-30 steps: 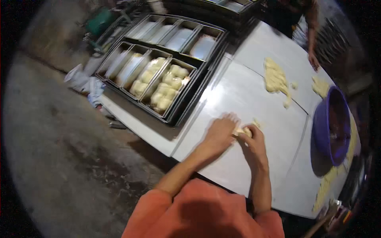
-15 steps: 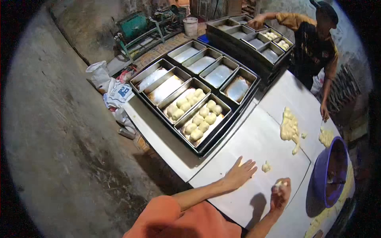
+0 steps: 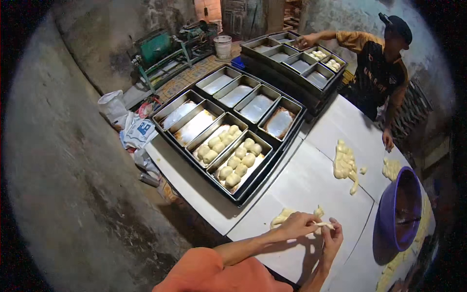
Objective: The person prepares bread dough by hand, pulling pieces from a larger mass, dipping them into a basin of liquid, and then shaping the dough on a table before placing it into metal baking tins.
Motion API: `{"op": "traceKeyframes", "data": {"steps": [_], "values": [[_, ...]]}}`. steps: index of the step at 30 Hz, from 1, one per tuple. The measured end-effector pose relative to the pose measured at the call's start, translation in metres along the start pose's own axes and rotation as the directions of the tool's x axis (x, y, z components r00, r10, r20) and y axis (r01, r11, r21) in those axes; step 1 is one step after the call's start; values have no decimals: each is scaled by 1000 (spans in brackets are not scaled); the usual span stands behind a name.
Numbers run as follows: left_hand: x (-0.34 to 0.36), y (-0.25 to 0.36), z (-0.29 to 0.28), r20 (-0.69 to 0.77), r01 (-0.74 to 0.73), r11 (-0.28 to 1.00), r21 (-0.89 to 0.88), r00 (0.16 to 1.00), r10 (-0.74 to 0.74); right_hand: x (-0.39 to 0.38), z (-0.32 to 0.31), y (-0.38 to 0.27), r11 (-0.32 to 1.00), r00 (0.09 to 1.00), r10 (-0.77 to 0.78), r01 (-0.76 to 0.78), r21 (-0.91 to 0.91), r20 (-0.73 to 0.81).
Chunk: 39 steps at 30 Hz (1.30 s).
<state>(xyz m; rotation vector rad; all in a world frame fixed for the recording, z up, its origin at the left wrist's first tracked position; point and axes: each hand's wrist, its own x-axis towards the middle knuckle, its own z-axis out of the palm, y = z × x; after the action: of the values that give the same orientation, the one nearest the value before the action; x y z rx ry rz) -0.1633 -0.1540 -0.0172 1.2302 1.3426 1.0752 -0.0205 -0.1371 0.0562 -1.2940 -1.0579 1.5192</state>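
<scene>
A short strip of pale dough (image 3: 324, 225) is stretched between my two hands, just above the white tabletop. My left hand (image 3: 295, 227) pinches one end, and the fingers of my right hand (image 3: 332, 238) are closed on the other. Beside my left hand, partly hidden by it, lies a flattened piece of dough (image 3: 280, 217). Another small dough piece (image 3: 318, 211) shows just beyond my fingers. Farther off on the table rests a larger lump of dough (image 3: 344, 163) with a small bit (image 3: 363, 170) next to it.
A black tray of metal loaf pans (image 3: 253, 103) stands left of the lump; two hold dough balls (image 3: 233, 168). A purple basin (image 3: 389, 214) stands at right. Across the table, a person (image 3: 377, 73) reaches into a second group of pans (image 3: 287, 58), near more dough (image 3: 390, 169).
My left hand has lifted from lying spread on the table and now pinches dough. My right hand has come left to meet it. The flattened dough piece has come into view.
</scene>
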Motion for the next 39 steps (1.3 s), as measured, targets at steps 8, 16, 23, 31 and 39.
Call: {"op": "traceKeyframes", "data": {"steps": [8, 16, 23, 31, 39], "values": [[24, 26, 71, -139, -446, 891, 84, 880, 453, 10, -49, 14, 957, 994, -98, 81, 279, 46], [44, 62, 126, 108, -337, 891, -303, 917, 384, 19, -108, -8, 841, 984, -109, 16, 541, 141], [41, 9, 102, 253, -247, 962, 119, 944, 211, 135, -229, -79, 881, 873, -420, 458, 118, -249], [38, 37, 81, 166, 139, 979, 147, 973, -163, 274, -423, -72, 700, 981, -185, 83, -709, -67], [30, 49, 77, 263, 140, 949, 284, 940, -218, 296, -384, -79, 541, 967, 149, 96, -835, 208]]}}
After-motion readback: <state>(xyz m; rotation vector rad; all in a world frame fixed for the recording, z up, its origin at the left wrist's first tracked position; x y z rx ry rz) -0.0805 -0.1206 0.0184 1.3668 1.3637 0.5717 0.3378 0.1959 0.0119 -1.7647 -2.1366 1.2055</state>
